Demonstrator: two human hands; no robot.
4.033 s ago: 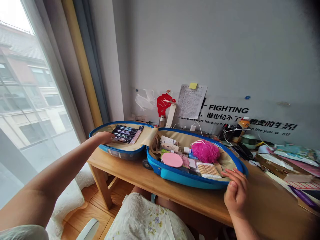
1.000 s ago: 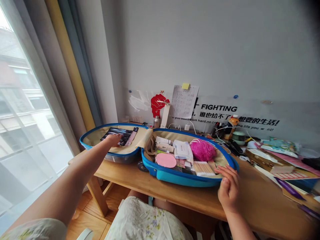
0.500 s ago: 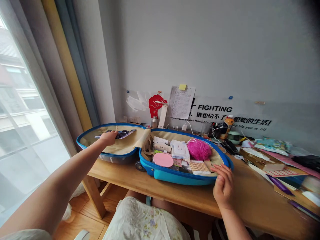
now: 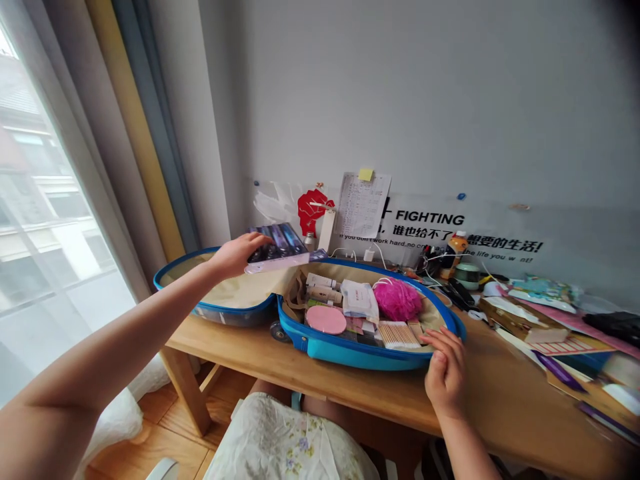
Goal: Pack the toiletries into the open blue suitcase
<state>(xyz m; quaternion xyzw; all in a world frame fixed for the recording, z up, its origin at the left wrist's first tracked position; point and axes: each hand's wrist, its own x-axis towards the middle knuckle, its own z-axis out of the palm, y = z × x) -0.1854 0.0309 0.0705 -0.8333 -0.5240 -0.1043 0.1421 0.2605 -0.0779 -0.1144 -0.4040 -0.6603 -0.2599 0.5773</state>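
Observation:
My left hand (image 4: 243,253) grips a flat, dark and purple package (image 4: 283,245) with a clear cover, held up over the hinge side of an open blue suitcase (image 4: 370,357). The suitcase's left half (image 4: 225,293) shows only its beige lining. In the right half lie a pink oval case (image 4: 326,320), a white packet (image 4: 359,299), a magenta bath puff (image 4: 398,299), cotton swabs (image 4: 398,335) and small tubes (image 4: 323,293). My right hand (image 4: 445,363) rests at the suitcase's right front rim, fingers apart and holding nothing.
The suitcase lies on a wooden table (image 4: 500,393). To the right are an orange bottle (image 4: 454,253), a green jar (image 4: 468,275), a purple pen-like item (image 4: 560,371) and papers. A white stand (image 4: 327,230) is behind the suitcase; curtains hang at the left.
My left hand has lifted the package out of the suitcase's left half and moved it up and to the right. My right hand has hardly moved.

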